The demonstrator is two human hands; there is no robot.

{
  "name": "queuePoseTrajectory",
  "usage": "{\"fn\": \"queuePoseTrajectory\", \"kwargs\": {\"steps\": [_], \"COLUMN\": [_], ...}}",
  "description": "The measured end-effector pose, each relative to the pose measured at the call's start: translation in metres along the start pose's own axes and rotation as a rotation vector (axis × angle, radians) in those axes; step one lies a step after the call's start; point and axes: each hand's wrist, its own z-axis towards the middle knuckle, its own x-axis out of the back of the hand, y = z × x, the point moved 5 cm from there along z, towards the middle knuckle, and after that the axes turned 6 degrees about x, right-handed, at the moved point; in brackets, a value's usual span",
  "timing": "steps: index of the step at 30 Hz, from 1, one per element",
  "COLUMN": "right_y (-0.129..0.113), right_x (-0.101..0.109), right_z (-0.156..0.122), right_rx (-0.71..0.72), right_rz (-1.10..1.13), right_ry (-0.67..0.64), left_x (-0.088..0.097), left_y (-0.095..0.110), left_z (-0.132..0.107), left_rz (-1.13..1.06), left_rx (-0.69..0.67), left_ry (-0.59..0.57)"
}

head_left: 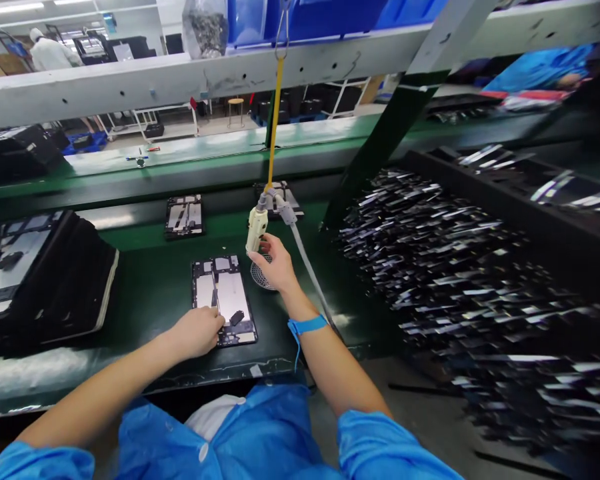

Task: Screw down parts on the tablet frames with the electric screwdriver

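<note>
The left hand [197, 331] is nearest, at the near left edge of a flat, thin tablet body [234, 293] with a black frame and a silver inside. Its fingers are bent and close together; I can't tell if they pinch anything. The tablet body lies flat on the shiny green surface [147, 287], mostly just right of and beyond those fingers. It is likely light and stiff, but easy to break, and a bit slippery. The black side edges look best to hold.

Farther off, the right hand [277, 265] has its thumb and fingers closed on the low end of a cream plastic tube-shaped tool [257, 225]. The tool should feel hard and not too heavy; its fat middle suits a grip. A round wire mesh [261, 277] is just below these fingers.

Well right of them, a big black holder [475, 191] is packed with thin dark strips [425, 247]. High up past the right fingers, a clear plastic bag [206, 30] holds small grey bits, beside blue plastic bins [325, 20] whose insides I can't see.
</note>
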Motion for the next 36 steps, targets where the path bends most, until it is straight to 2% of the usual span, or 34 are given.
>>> {"fn": "queuePoseTrajectory", "kwargs": {"steps": [4, 9, 14, 21, 28, 33, 36], "right_y": [-0.014, -0.027, -0.031, -0.023, -0.022, -0.035, -0.039], "right_x": [-0.011, -0.024, -0.022, -0.013, -0.013, -0.012, -0.009], "right_z": [0.018, 0.033, 0.028, 0.022, 0.022, 0.03, 0.029], "right_rx": [0.003, -0.035, -0.045, -0.053, -0.034, -0.008, -0.031], "right_rz": [0.063, 0.111, 0.136, 0.073, 0.119, 0.247, 0.274], "right_ry": [0.045, -0.001, 0.01, 0.042, 0.043, 0.033, 0.08], "left_x": [0.004, -0.001, -0.017, -0.031, -0.039, -0.049, -0.049], "left_y": [0.002, 0.014, 0.021, 0.016, 0.008, 0.004, -0.004], "left_z": [0.007, -0.006, -0.025, -0.041, -0.042, -0.049, -0.038], "left_rz": [0.009, -0.005, -0.014, -0.049, -0.161, -0.162, -0.178], "left_rx": [-0.036, -0.094, -0.187, -0.257, -0.235, -0.097, -0.045], "left_ry": [-0.025, 0.001, 0.196, 0.38, 0.403, 0.508, 0.516]}}
